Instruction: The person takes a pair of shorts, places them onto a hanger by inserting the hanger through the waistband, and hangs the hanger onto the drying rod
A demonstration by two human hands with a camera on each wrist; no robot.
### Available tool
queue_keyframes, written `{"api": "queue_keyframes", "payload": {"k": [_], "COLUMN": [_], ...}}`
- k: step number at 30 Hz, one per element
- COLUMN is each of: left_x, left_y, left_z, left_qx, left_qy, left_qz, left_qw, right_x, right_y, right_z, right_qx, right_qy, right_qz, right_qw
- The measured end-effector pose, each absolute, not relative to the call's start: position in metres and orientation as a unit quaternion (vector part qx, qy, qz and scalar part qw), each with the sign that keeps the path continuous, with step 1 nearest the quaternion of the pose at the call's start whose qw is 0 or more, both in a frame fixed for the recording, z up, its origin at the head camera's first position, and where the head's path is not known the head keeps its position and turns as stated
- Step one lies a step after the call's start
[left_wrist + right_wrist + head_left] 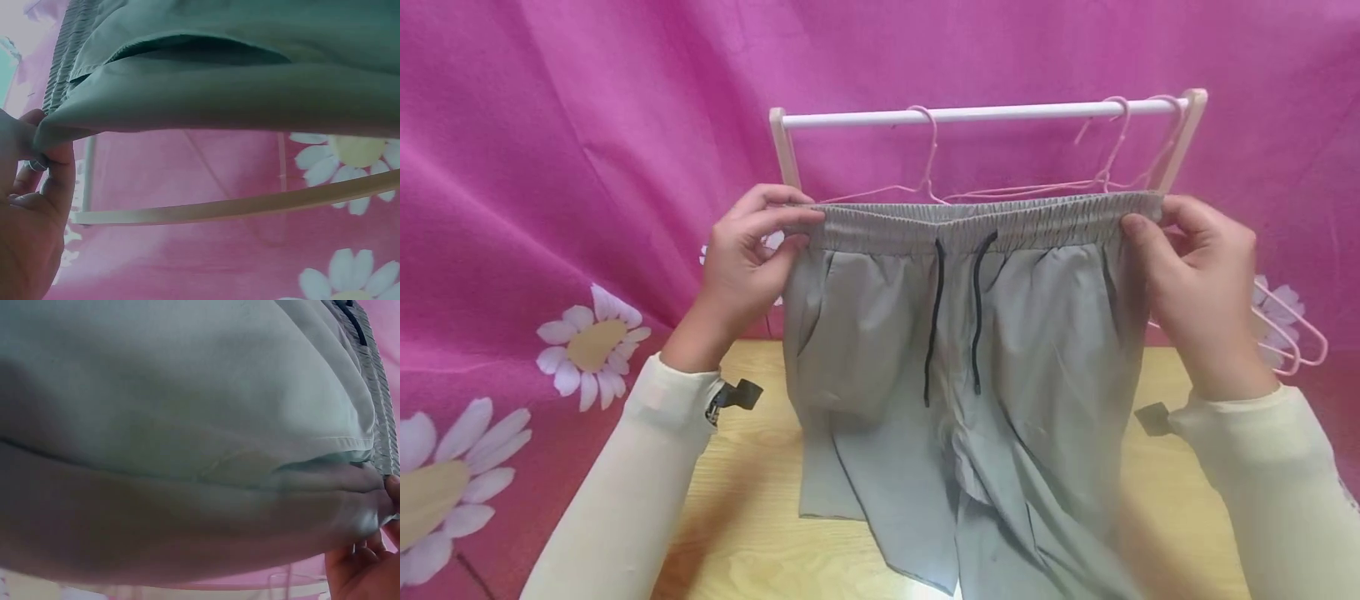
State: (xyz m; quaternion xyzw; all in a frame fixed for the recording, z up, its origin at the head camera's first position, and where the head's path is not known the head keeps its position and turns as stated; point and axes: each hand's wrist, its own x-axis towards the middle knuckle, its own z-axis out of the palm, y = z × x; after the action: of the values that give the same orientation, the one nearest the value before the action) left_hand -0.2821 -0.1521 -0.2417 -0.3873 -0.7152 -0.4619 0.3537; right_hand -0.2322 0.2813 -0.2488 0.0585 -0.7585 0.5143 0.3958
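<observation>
Grey-green drawstring shorts (880, 333) hang spread between both hands, waistband up, with two dark cords at the front. My left hand (748, 250) pinches the waistband's left end between thumb and fingers. At the opposite end my right hand (1202, 283) pinches it the same way. In the left wrist view, the left hand (37, 206) grips the waistband corner beside a slightly gaping side pocket (194, 50). The right wrist view is mostly filled by the shorts (206, 425), with the right hand (365, 565) at the waistband on the right edge.
Behind the shorts stands a rack with a white rail (1022, 111) and wooden side posts. Several pink hangers (932, 158) hang on it. Below lies a light wooden tabletop (752, 467). A pink cloth with white daisies (591, 346) covers the background.
</observation>
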Motion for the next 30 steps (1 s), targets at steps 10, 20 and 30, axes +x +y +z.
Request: {"api": "queue_keyframes", "payload": {"k": [10,20,30], "left_x": [-0.278,-0.282,-0.289], "left_y": [-0.155,-0.159,-0.157], "left_z": [-0.198,-0.216,-0.28], "left_qx": [-0.385,-0.368,-0.357], "left_qy": [-0.668,-0.681,-0.689], "left_qz": [-0.523,-0.53,-0.551], "left_qw": [0.363,0.347,0.307], "right_x": [-0.231,-0.239,-0.243], "right_y": [0.274,0.274,0.279], "right_z": [-0.197,-0.215,-0.285], "right_qx": [0.09,0.091,0.047], "right_qy": [-0.726,-0.746,-0.784], "right_qz": [0.539,0.53,0.498], "right_qw": [0.419,0.393,0.367]}}
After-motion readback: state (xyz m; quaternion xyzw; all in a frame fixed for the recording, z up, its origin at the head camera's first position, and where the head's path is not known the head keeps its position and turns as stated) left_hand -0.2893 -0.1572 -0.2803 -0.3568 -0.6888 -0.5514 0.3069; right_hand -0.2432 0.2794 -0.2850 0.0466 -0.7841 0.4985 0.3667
